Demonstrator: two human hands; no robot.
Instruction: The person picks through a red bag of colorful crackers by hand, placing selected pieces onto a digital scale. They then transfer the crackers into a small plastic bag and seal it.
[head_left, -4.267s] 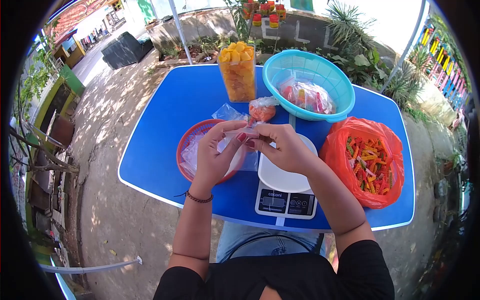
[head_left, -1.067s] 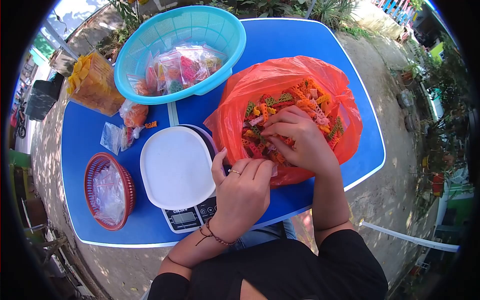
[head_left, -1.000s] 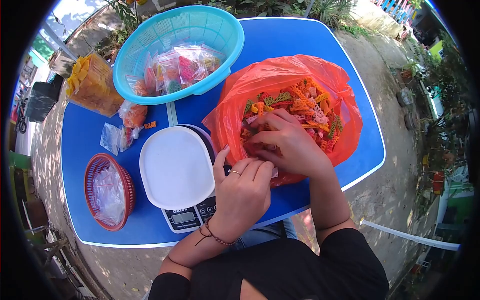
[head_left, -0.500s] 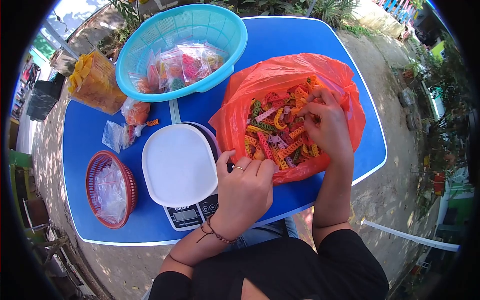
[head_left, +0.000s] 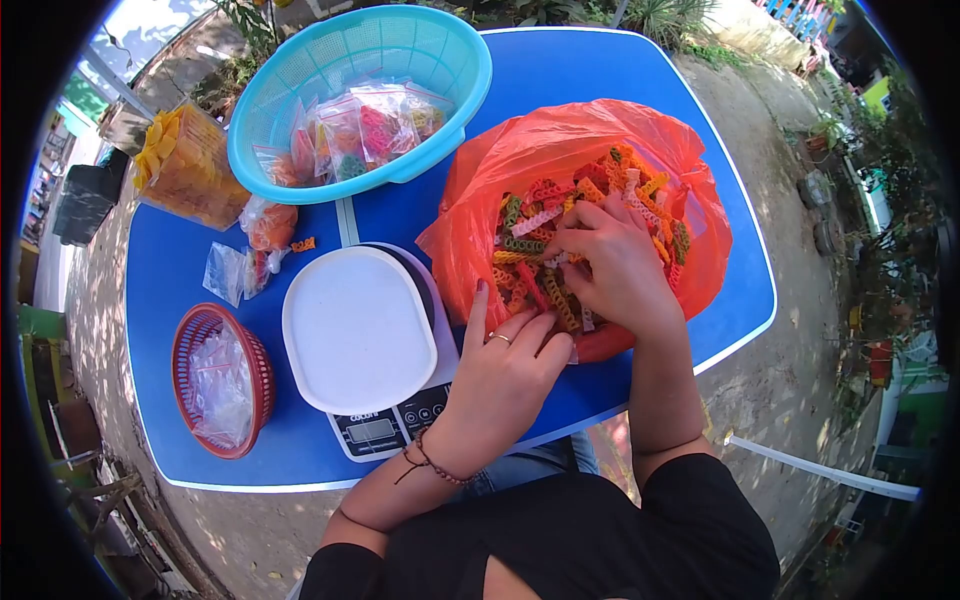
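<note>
An orange-red plastic bag (head_left: pixel 465 215) lies wide open on the table, full of colourful spiral and ladder-shaped snack crackers (head_left: pixel 540 220). My right hand (head_left: pixel 620 262) is down among them, its fingers curled together on some pieces. At the bag's near edge, my left hand (head_left: pixel 512 370) has its index finger raised and its other fingers bent. A sliver of clear plastic shows beside those fingers, apparently a small clear bag, mostly hidden by the hand. Just left of that hand is a kitchen scale (head_left: pixel 372 430) with a white tray (head_left: pixel 358 330) on top.
A turquoise basket (head_left: pixel 255 150) at the back holds several filled zip bags (head_left: pixel 375 130). A small red basket (head_left: pixel 262 385) contains clear bags (head_left: pixel 220 385). Yellow crackers fill a clear pack (head_left: pixel 190 170) at the far left. Small packets (head_left: pixel 240 268) lie on the blue table (head_left: pixel 590 80).
My right hand has moved left and nearer, from the far right of the crackers to their middle, close to my left hand. My left hand has shifted slightly right, its index finger now raised.
</note>
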